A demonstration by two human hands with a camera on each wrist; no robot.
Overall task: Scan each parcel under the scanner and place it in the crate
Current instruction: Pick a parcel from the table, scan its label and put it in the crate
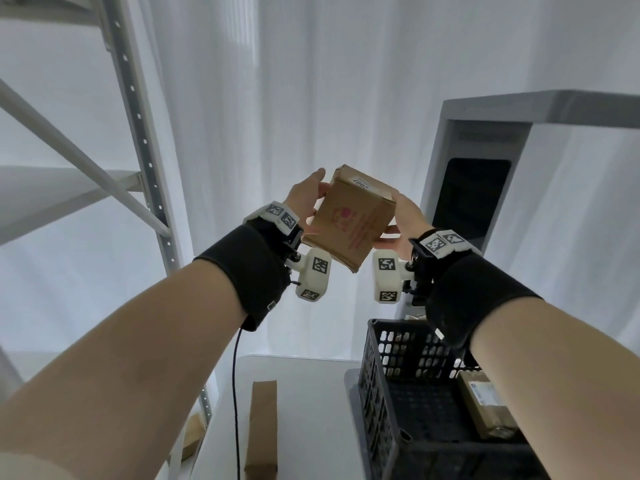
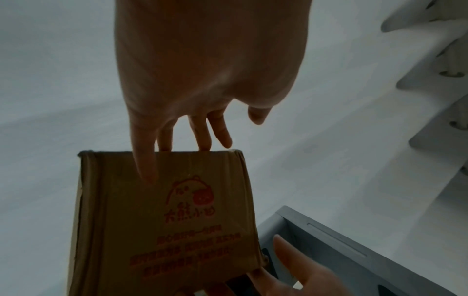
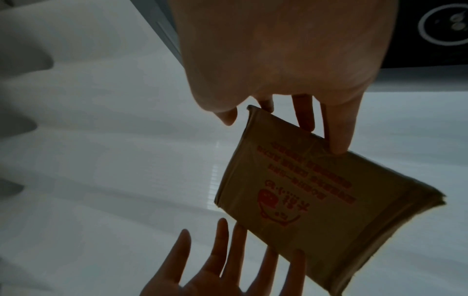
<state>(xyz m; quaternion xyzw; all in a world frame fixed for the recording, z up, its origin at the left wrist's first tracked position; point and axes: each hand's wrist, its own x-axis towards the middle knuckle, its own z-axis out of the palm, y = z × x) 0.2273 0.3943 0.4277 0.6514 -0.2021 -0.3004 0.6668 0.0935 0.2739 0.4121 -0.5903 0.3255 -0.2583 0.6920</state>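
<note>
Your right hand pinched the parcel; your left hand steadied it with straight fingers, raised beside the scanner. Scanning seemed pending; next, move it rightward underneath.

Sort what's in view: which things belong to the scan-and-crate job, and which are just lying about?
Job in hand:
- box, held up between left hand and right hand
- scanner
- crate, with a parcel inside
- flat parcel on the table

Just there:
- shelf rack
- curtain
- cable
</note>
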